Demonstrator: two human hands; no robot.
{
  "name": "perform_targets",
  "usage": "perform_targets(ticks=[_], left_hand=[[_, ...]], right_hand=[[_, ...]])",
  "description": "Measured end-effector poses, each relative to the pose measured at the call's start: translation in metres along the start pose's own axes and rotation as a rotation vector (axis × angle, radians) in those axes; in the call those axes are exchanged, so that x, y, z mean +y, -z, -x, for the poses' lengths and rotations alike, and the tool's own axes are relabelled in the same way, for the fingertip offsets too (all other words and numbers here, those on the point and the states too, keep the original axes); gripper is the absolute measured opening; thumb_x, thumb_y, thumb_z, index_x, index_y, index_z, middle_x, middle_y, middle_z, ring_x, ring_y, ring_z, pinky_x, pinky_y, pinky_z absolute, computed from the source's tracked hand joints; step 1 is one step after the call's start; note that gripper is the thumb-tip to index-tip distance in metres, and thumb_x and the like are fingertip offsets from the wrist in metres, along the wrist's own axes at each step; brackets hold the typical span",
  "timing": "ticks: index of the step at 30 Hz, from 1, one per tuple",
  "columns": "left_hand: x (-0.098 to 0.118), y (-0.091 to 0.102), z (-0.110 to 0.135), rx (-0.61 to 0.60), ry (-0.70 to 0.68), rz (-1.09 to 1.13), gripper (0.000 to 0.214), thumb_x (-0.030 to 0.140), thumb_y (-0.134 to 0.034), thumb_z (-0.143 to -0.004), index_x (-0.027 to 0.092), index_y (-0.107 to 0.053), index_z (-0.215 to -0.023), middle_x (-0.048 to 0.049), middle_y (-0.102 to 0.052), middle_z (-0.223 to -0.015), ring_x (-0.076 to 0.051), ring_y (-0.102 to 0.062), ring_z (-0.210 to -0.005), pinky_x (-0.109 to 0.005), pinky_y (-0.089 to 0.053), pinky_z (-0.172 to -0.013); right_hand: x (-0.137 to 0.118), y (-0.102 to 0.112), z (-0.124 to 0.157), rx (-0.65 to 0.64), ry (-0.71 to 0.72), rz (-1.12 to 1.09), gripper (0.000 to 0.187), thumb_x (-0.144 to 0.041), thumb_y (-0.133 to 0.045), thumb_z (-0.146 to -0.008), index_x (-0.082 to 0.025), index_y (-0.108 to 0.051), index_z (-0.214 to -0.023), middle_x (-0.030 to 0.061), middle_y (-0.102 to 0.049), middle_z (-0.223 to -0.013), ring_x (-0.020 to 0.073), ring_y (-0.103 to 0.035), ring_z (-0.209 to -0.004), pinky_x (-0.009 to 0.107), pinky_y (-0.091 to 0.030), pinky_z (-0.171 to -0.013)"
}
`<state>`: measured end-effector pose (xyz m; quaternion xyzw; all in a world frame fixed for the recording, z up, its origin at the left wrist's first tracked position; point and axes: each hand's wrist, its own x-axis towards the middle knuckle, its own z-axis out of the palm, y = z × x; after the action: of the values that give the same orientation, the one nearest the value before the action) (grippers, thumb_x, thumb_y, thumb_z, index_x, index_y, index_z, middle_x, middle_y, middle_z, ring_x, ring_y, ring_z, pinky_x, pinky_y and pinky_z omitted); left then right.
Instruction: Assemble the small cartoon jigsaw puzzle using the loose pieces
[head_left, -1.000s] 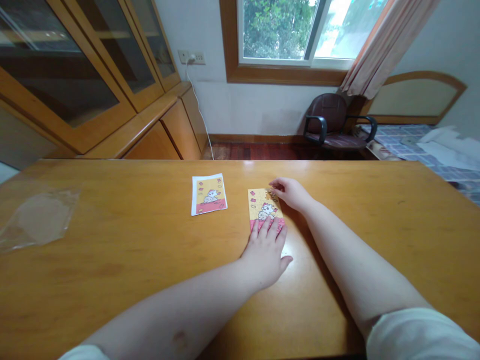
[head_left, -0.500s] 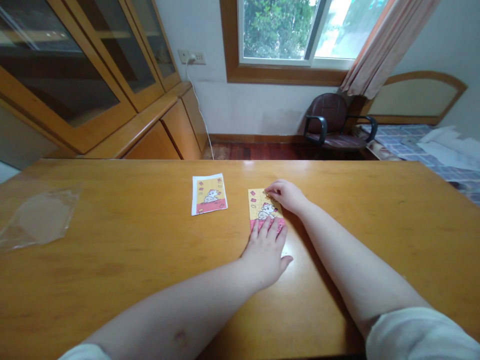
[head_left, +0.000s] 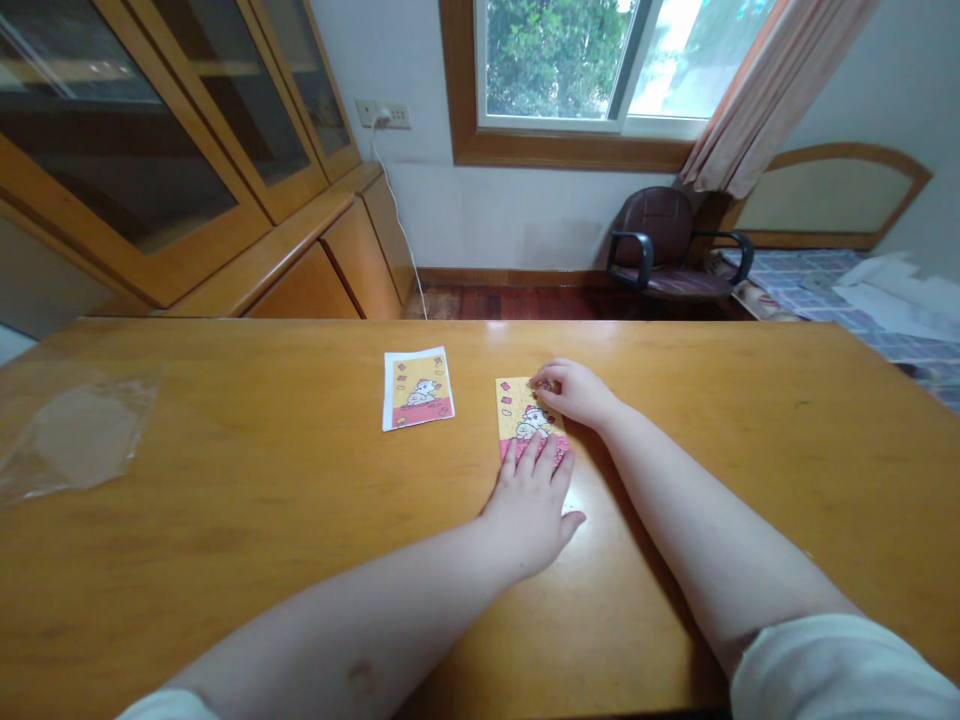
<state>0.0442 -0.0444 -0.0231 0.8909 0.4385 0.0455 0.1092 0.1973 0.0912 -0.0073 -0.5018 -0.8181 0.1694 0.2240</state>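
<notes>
A small jigsaw puzzle (head_left: 514, 415) with a white cartoon animal on yellow and pink lies in front of me, its piece lines faintly visible. My left hand (head_left: 531, 510) rests flat with fingers spread over its lower pink part, hiding the bottom edge. At the top right corner my right hand (head_left: 571, 390) has thumb and fingers pinched together; what lies between them is too small to make out. To the left lies a printed picture card (head_left: 420, 390) with the same design and a white border, touched by neither hand.
A clear plastic bag (head_left: 82, 435) lies at the left of the wooden table (head_left: 262, 520). Beyond the table's far edge stand a glass-door cabinet (head_left: 259, 215), a chair (head_left: 664, 240) and a bed (head_left: 795, 280). A white cord hangs from the wall socket.
My right fingers have shifted very slightly at the puzzle's top right corner. My left hand, the puzzle and the card stay where they were.
</notes>
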Motion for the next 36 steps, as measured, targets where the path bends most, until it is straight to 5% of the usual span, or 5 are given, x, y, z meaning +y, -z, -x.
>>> perform_targets(ticks=[36], left_hand=[[-0.0003,-0.0003,0.0001,-0.015,0.004,-0.005,0.072,0.059,-0.028,-0.089,0.015,-0.026,-0.146,-0.0141,-0.027,-0.152,-0.033,-0.012,-0.142,-0.056,-0.009,-0.113]], right_hand=[[0.0014,-0.0036,-0.0020,0.007,-0.136,0.121,0.013,-0.026,-0.062,-0.080,-0.022,-0.075,-0.080,0.0039,-0.066,-0.091,0.0151,-0.061,-0.082,0.025,-0.046,-0.077]])
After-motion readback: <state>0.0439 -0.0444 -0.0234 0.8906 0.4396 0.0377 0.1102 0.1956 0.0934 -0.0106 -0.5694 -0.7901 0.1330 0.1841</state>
